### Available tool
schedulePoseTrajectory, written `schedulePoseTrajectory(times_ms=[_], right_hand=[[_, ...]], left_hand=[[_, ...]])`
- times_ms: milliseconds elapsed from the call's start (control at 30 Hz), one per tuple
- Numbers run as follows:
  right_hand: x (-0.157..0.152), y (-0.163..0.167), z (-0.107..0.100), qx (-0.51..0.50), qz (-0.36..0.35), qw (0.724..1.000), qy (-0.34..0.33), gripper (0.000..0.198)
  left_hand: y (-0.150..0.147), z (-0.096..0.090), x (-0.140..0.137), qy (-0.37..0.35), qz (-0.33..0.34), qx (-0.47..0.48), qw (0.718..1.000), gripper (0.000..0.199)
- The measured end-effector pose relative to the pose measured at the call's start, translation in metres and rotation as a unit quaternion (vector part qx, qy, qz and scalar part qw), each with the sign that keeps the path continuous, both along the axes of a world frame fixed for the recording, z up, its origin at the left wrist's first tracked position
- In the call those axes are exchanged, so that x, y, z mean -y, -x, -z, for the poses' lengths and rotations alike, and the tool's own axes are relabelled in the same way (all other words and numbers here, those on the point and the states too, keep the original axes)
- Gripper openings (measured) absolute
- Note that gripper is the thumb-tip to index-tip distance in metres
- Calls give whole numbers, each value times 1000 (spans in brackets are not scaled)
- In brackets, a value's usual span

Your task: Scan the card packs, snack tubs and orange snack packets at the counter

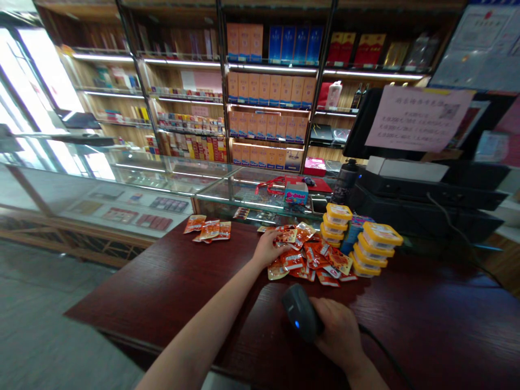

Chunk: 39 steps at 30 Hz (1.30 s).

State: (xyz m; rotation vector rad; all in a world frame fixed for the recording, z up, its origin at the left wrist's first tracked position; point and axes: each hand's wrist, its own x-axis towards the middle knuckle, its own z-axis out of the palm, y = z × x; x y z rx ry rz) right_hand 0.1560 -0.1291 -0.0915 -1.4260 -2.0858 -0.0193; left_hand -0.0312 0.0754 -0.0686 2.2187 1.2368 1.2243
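My right hand (339, 330) is wrapped round a dark barcode scanner (303, 312), whose small blue light is lit. The scanner is held over the dark red-brown counter (170, 292), its head toward the pile. A heap of orange snack packets (314, 254) lies ahead of it. At the heap's left side, my left hand (268, 249) has its thumb and fingers around a snack packet (287, 235); the fingertips are partly hidden among the packets. A few more orange packets (209, 229) lie apart, on the far left of the counter.
Right of the heap stand two stacks of yellow-lidded tubs (376, 244), with blue packages (350, 238) between them. A monitor with a pink notice (418, 116) stands at the back right. Beyond the counter is a glass display case (162, 179). The scanner's cable (382, 346) trails right.
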Motion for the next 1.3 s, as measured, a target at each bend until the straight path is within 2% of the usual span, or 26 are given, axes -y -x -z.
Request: schedulePoseTrajectory(times_ms=[200, 333, 433, 600, 733, 1000, 1167, 1233, 1300], right_hand=[[-1, -1, 2, 3, -3, 1000, 7, 29], [0, 0, 1, 4, 2, 1000, -5, 28], [0, 0, 1, 1, -5, 1000, 0, 27], [-1, -1, 6, -2, -7, 1000, 5, 29], [-2, -2, 6, 12, -10, 1000, 2, 31], [0, -3, 4, 35, -3, 999, -38, 32], [0, -7, 3, 65, -30, 996, -57, 32], [0, -8, 3, 64, -34, 996, -59, 32], [1, -7, 3, 60, -32, 996, -57, 33]], left_hand=[[-16, -12, -7, 34, -73, -33, 996, 30], [-27, -15, -11, 33, -68, -40, 996, 27], [-26, -10, -12, 23, -80, -30, 996, 33], [-16, 0, -11, 23, -75, 26, 997, 53], [-10, 3, -10, 14, -56, 36, 998, 60], [3, 3, -6, -5, -53, 34, 998, 55], [20, 1, 0, -21, -49, 12, 999, 51], [29, -2, 1, -38, -55, -1, 998, 46], [43, -6, 0, -55, -88, -19, 994, 36]])
